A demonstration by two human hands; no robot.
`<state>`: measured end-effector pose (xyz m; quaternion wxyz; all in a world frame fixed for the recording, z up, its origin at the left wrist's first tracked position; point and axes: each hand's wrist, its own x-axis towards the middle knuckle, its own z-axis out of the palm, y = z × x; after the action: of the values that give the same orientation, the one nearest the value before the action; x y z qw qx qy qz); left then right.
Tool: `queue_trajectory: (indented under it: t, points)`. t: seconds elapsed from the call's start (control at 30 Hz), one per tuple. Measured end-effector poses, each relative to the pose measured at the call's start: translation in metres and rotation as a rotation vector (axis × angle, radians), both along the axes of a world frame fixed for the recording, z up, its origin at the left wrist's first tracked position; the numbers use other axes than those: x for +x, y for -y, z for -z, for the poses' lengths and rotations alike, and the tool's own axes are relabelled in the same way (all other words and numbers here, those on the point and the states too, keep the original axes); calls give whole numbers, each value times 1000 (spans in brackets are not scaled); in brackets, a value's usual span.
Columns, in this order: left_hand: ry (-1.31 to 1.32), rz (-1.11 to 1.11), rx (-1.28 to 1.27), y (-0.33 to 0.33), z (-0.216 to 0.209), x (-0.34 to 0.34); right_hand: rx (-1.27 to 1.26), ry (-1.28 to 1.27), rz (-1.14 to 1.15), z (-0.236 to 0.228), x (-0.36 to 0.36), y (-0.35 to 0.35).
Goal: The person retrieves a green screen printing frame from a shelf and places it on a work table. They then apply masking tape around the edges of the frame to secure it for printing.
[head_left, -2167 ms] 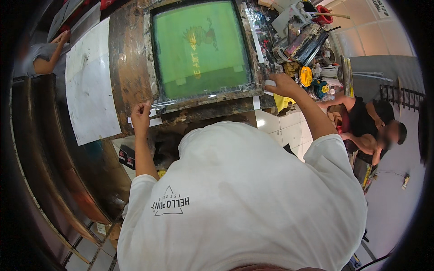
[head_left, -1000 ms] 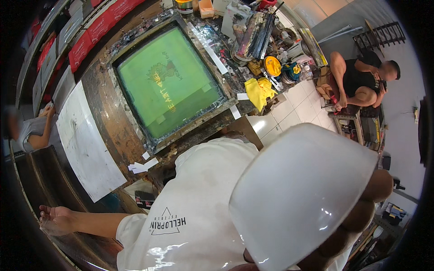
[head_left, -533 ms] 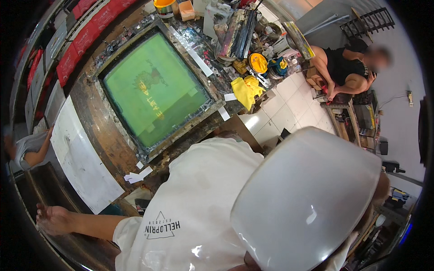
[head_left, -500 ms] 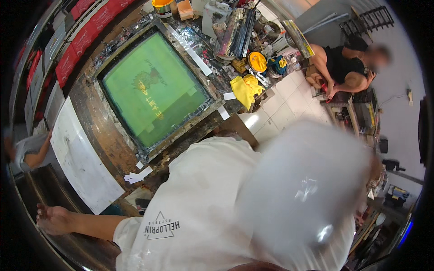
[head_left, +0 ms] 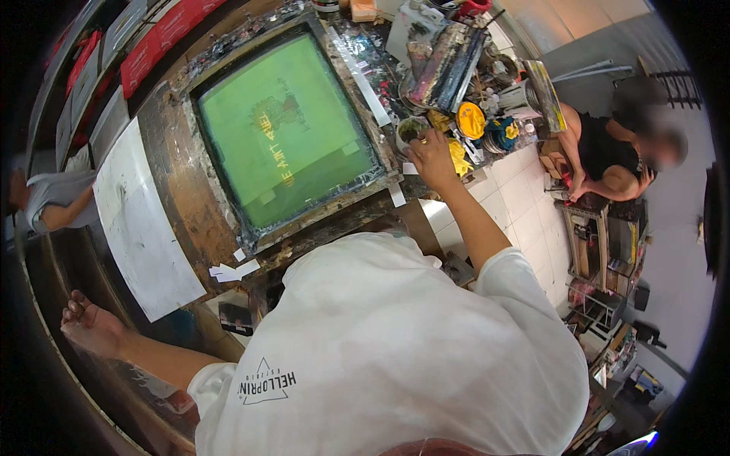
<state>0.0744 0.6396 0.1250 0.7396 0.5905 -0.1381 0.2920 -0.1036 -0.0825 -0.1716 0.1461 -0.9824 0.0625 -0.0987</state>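
Note:
My right hand [head_left: 432,158] reaches over the cluttered right side of the bench, its fingers closed at the rim of a small cup [head_left: 408,135]. The cup looks see-through with something dark inside. A yellow cloth [head_left: 459,158] lies just behind that hand, partly covered by it. My left hand [head_left: 93,327] hangs out at the far left, palm up, fingers loosely bent and apart, with nothing in it. Between the hands, a screen-printing frame [head_left: 219,182] lies flat on the bench; its green mesh [head_left: 304,167] bears a dark drawing and yellow lettering.
A large white sheet [head_left: 144,228] lies left of the frame. Paint tubs [head_left: 471,120], stained squeegees [head_left: 449,64] and a white strip [head_left: 361,80] crowd the right side. Another person [head_left: 608,152] sits at the right; a further person's arm [head_left: 72,209] shows at the left edge.
A blurred, translucent white object that covered the lower right of the view is gone from there. My right hand has come into view at the cup. My left hand has risen slightly.

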Motion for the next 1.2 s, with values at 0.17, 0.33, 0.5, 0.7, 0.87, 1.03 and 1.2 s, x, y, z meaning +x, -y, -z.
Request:
queue_trajectory:
  t: [0.17,0.33,0.5,0.7,0.87,1.03,1.2]
  points:
    - [-7,-57,10,-7,-2,-25,-141,57,60,16,4,-1]
    - [46,-82,74,-20,6,-53,622,135,-119,-177,9,-96]
    - [67,-173,81,-31,11,-55,1011,510,-907,-318,28,-147]
    - [31,-222,-72,-61,11,-49,1019,591,-1238,-349,59,-173]
    - [73,-125,-80,-89,9,-58,1124,737,-962,-343,32,-218]
    - [-55,-286,157,-102,31,-56,836,621,-778,-362,32,-199]
    - [-613,-375,281,9,132,-46,947,265,21,-288,66,-154]
